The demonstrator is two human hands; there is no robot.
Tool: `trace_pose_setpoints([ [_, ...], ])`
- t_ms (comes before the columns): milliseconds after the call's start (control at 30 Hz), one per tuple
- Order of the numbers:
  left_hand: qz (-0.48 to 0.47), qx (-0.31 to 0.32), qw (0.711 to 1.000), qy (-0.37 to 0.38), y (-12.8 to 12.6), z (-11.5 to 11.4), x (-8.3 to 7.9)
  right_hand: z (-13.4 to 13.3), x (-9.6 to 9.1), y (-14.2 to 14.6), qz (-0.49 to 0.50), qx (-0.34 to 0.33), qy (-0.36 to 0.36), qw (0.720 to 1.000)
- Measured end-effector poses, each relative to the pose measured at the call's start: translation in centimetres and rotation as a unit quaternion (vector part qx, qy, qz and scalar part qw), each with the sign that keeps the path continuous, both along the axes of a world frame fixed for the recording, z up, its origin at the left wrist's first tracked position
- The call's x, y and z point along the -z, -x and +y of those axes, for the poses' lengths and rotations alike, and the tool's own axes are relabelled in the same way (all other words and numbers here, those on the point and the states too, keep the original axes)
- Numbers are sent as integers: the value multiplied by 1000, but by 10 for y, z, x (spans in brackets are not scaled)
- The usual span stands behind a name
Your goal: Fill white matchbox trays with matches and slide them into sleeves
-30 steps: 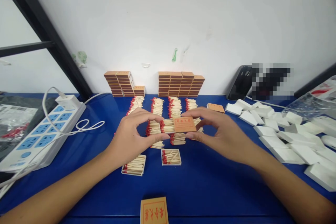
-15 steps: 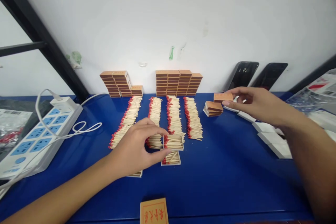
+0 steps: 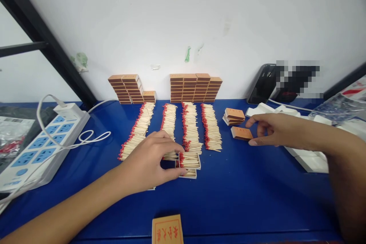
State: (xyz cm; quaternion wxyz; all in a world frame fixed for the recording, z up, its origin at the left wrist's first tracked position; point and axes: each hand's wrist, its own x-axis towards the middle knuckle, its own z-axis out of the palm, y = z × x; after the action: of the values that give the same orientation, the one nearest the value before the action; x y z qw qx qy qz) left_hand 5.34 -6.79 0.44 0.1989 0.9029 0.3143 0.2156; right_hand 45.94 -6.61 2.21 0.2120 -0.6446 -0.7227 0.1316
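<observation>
Between the thumb and index finger of my left hand (image 3: 156, 162) is a white matchbox tray (image 3: 190, 161) filled with red-tipped matches. It overlaps another match-filled tray (image 3: 189, 174) just below it. My right hand (image 3: 270, 129) pinches the right end of an orange-brown matchbox sleeve (image 3: 241, 133); whether anything is inside cannot be seen. A small pile of similar sleeves (image 3: 233, 114) lies just behind that one. Rows of loose matches (image 3: 211, 127) run across the blue tabletop, partly hidden by my left hand.
Matchboxes stand stacked in a left group (image 3: 127, 89) and a middle group (image 3: 194, 88) against the wall. White trays (image 3: 305, 156) lie beyond my right hand, near a black phone (image 3: 261, 84). A power strip (image 3: 42, 145) with cables sits left; a printed matchbox (image 3: 167, 230) lies in front.
My right hand has brought the sleeve down and nearer, away from the back of the pile. My left hand's tray has shifted slightly nearer, covering more of the tray below.
</observation>
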Motion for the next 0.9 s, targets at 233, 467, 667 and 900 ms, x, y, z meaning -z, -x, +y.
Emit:
trace_pose_setpoints([
  [233, -8, 29, 1000, 3, 2, 1, -8, -34, -43, 64, 6, -79, 19, 997],
  [467, 20, 54, 997, 44, 7, 3, -13, -89, -14, 174, -38, -320, 21, 946],
  [667, 22, 50, 998, 8, 9, 2, -13, -94, 28, 208, -137, -413, -30, 900],
  [900, -29, 49, 998, -4, 9, 3, -17, -65, -26, 168, 59, -271, 36, 960],
])
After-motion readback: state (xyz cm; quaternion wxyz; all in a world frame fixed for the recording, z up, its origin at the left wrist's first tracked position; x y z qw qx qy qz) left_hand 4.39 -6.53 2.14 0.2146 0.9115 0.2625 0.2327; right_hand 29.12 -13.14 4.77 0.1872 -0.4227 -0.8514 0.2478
